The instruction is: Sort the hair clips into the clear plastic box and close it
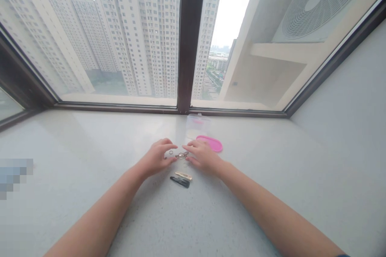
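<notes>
Both my hands rest on a pale stone window sill [90,156], fingertips facing each other. My left hand [157,157] is curled, with thumb and fingers close to a small metal ring [171,152]. My right hand [202,156] has its fingers pinched at a small metal hair clip [181,154] lying between the hands. Whether either hand grips its piece or only touches it is unclear. Just nearer to me lie a gold hair clip [183,175] and a black hair clip [180,182], side by side.
A pink oval lid [211,143] lies behind my right hand, with a clear plastic box [196,125] beyond it near the window frame [187,40]. A white wall [346,100] closes the right side. A blurred patch [15,174] sits far left.
</notes>
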`<state>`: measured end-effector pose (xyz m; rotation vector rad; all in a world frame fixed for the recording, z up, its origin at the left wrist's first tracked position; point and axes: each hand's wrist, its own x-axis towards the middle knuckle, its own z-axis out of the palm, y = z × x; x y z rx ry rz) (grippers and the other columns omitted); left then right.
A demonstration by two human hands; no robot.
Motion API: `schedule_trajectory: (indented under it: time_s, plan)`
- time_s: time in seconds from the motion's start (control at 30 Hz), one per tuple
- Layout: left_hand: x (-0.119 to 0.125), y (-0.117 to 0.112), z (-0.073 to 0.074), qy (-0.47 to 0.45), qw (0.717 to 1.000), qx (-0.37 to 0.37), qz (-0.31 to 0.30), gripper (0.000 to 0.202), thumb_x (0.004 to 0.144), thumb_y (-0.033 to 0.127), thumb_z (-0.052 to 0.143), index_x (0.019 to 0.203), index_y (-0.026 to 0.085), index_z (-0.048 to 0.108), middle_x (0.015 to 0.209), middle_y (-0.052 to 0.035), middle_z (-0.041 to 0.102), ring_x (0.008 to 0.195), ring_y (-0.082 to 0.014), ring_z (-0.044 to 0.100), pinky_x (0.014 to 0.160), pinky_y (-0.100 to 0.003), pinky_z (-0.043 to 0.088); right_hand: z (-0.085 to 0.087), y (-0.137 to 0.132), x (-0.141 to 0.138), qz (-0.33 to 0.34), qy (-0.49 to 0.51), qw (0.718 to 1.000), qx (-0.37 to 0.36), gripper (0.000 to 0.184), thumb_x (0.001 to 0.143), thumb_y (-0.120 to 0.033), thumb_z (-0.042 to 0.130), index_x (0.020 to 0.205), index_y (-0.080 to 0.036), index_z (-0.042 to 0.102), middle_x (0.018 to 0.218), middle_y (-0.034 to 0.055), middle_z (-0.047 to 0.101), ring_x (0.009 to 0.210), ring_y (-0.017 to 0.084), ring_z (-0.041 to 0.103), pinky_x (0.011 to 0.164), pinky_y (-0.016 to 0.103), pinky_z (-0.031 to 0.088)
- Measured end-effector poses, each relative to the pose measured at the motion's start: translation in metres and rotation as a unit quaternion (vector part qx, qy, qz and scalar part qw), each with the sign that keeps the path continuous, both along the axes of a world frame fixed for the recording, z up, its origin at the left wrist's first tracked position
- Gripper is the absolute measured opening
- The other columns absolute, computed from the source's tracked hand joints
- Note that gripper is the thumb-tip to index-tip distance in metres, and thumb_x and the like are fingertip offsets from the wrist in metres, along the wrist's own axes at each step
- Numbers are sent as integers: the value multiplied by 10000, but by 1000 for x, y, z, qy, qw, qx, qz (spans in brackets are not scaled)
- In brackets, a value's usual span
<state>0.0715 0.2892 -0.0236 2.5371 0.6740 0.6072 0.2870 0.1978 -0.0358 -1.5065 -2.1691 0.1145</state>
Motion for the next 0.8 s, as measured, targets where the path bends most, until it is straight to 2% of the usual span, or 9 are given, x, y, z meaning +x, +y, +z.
schedule_trajectory:
  time_s: [0.1,0.23,0.4,0.5,0.63,0.73,0.8]
  plan:
    - [-9,1,9,36,998,-51,1,274,729,339,661,964,203,693,894,-49,597,731,-167,564,697,-292,471,-3,2,-13,0,-34,999,-17,223,842,-227,637,1061,-241,676,1035,80,600,950,232,534,834,390,355]
    - [-8,0,10,72,994,-82,-7,147,700,287,648,814,212,703,813,-24,571,711,-165,548,672,-275,432,-3,1,-18,-27,26,999,-31,149,811,-169,657,950,-207,698,954,69,592,891,202,528,789,338,357]
    - [-1,-8,7,69,996,-61,13,97,690,218,604,767,202,660,818,-20,555,739,-176,552,680,-276,418,-3,-2,-19,-68,88,993,-30,160,713,-133,705,851,-160,627,860,48,594,804,185,520,728,308,377]
    - [1,-12,7,47,997,-35,42,75,691,170,553,723,194,616,812,-19,551,741,-172,552,679,-272,416,-6,-6,-18,-62,121,990,-35,102,726,-93,644,781,-162,592,758,18,594,700,151,504,658,276,370]
    - [5,-16,7,32,996,-28,74,84,712,156,517,666,194,575,724,-9,580,675,-162,544,631,-266,396,-4,-14,-14,-70,225,972,-17,44,749,-125,600,765,-163,587,703,7,589,631,130,495,597,249,382]
    - [10,-19,9,-15,990,-84,115,91,760,262,550,699,195,562,703,2,615,598,-144,530,583,-261,389,3,-18,-11,-88,293,952,7,18,754,-166,593,755,-167,575,692,5,588,635,133,510,595,252,401]
    - [14,-22,10,-75,975,-161,130,137,778,317,560,728,193,530,695,5,627,565,-132,538,551,-249,392,7,-19,-11,-69,345,936,3,43,768,-195,589,756,-169,557,759,23,619,682,142,560,610,258,421]
